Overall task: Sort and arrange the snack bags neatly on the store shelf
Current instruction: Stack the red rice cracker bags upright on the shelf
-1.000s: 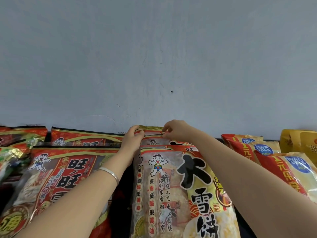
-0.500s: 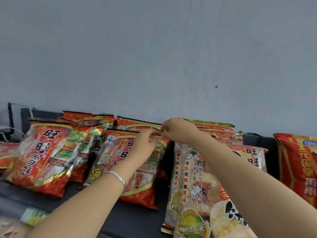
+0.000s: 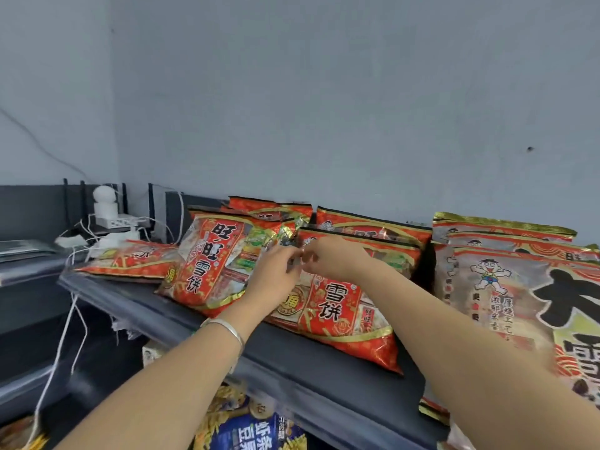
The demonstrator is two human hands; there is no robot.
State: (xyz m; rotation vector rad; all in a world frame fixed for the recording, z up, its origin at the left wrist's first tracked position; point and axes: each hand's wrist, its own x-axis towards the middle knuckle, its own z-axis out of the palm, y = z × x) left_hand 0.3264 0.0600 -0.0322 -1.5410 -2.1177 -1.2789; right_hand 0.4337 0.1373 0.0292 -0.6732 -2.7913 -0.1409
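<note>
Red snack bag leans back mid-shelf; left hand and right hand meet at its upper-left corner, fingers curled, both pinching it; second red bag just left of it; pale bags just right; dark shelf underneath.

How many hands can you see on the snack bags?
2. The left hand and the right hand meet in the middle, both pinching the front red bag near its top. None seems hidden.
</note>
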